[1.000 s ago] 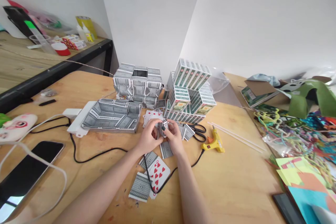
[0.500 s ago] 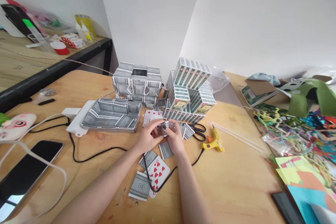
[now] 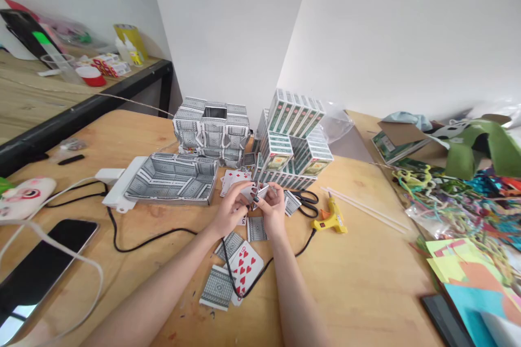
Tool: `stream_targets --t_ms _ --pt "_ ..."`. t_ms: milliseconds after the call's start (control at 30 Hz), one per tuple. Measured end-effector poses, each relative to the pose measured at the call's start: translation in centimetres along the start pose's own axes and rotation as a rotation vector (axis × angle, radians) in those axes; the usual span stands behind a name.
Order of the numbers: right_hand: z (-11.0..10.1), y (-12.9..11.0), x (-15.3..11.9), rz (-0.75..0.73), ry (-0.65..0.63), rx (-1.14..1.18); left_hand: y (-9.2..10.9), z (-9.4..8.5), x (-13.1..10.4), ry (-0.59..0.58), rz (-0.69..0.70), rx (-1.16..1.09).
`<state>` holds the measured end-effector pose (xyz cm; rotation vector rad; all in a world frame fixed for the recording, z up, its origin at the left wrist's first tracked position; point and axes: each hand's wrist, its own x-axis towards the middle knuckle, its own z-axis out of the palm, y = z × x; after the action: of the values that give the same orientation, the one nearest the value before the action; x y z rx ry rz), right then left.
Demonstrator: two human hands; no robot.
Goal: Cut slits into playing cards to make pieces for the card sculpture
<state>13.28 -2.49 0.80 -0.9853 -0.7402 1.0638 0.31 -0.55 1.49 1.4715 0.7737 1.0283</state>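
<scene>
A small folded card piece (image 3: 261,193) is pinched between the fingers of my right hand (image 3: 272,208). Close on its left, my left hand (image 3: 233,210) has its fingers curled at the same piece. Below my hands lie a grey-backed card (image 3: 256,229), a nine of hearts (image 3: 246,268) and another grey-backed card (image 3: 217,287). Some face-up cards (image 3: 234,178) are just behind my left hand. Beyond them stand a box-like card structure (image 3: 214,133) and an open card tray (image 3: 175,179).
Stacked card boxes (image 3: 293,141) rise behind my hands. Black scissors (image 3: 308,203) and a yellow glue gun (image 3: 331,218) lie to the right, its cable looping between my arms. A phone (image 3: 44,265) and a white power strip (image 3: 130,184) are left; colourful yarn (image 3: 456,190) is far right.
The piece between my hands has tilted, and my fingers have shifted around it. My left hand has moved slightly left and a card shows beneath it.
</scene>
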Motion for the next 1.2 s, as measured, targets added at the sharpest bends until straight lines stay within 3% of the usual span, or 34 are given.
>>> stream_targets --t_ms 167,367,500,667,1000,1200 --pt "0.0 0.1 -0.1 -0.043 -0.017 -0.036 -1.3 0.1 0.7 0.092 -0.243 -0.185" --pt "0.4 -0.2 -0.3 -0.012 -0.114 0.021 -0.9 -0.3 1.0 -0.029 -0.393 -0.346" --pt "0.4 0.0 -0.4 -0.030 -0.086 -0.038 -0.3 -0.7 1.3 -0.131 -0.430 -0.429" --pt "0.3 0.6 -0.4 -0.039 0.017 -0.121 -0.2 -0.8 1.5 -0.055 -0.339 -0.409" --pt "-0.1 0.0 -0.4 0.019 -0.179 -0.097 -1.2 -0.5 1.3 0.108 -0.130 -0.198" --pt "-0.4 0.5 -0.3 0.083 -0.093 -0.041 -2.0 -0.1 0.7 0.122 -0.002 0.107"
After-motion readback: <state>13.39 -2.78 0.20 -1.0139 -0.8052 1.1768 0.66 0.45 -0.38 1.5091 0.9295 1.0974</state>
